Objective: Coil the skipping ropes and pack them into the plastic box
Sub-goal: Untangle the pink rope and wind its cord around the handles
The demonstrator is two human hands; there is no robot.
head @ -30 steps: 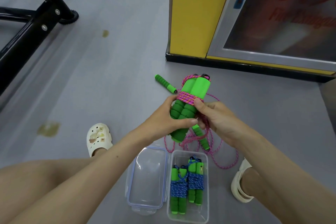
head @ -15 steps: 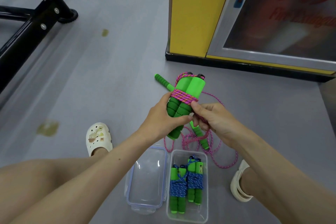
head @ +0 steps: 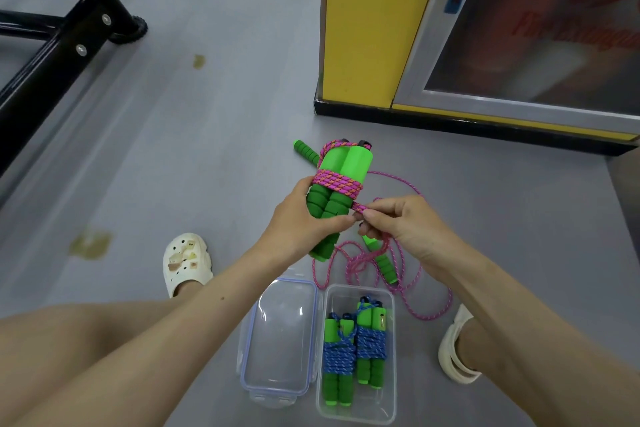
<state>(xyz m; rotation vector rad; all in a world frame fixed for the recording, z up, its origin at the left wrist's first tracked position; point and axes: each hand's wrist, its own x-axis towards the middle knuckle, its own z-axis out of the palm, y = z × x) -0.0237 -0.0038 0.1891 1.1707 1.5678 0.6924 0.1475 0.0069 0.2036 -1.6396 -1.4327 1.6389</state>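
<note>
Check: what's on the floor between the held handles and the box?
Head view: loose pink rope loops and one green handle lie between the held handles and the box.

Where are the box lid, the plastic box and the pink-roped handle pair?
box lid (head: 280,336), head view, clear middle panel.
plastic box (head: 375,404), head view, bare bottom by the near wall.
pink-roped handle pair (head: 348,163), head view, light green tops above the wraps.

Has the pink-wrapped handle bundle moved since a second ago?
Yes. The handle bundle has shifted left, its top now nearer the left edge of the yellow cabinet.
</note>
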